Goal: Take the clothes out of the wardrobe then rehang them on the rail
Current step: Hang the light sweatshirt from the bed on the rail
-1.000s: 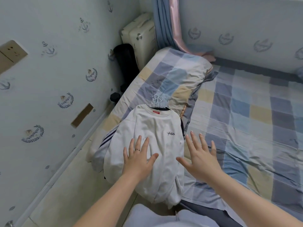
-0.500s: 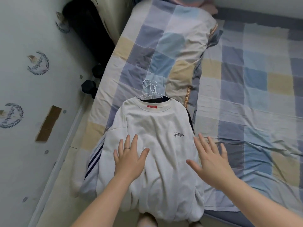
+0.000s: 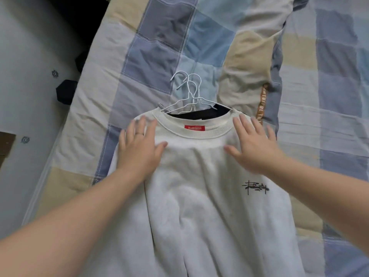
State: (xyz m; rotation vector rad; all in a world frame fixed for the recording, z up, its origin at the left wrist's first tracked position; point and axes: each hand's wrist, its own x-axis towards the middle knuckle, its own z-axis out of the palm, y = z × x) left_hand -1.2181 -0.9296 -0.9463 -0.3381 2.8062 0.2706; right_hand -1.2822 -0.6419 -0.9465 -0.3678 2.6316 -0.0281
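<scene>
A white sweatshirt [image 3: 199,196] with a red neck label lies face up on the bed, on top of a stack of clothes. A dark garment [image 3: 207,113] shows inside its collar. Three white wire hangers [image 3: 189,92] stick out of the neck, hooks pointing away from me. My left hand [image 3: 139,146] lies flat with spread fingers on the sweatshirt's left shoulder. My right hand [image 3: 253,144] lies flat on the right shoulder. Neither hand grips anything. No wardrobe or rail is in view.
The bed carries a checked blue, grey and beige quilt [image 3: 159,47], folded in a thick roll [image 3: 249,56] behind the hangers. A pale wall [image 3: 24,66] runs along the left, with dark objects [image 3: 65,92] on the floor in the gap beside the bed.
Both hands have slid up from the sweatshirt's chest to its shoulders by the collar. The view has moved closer and tilted further down onto the clothes.
</scene>
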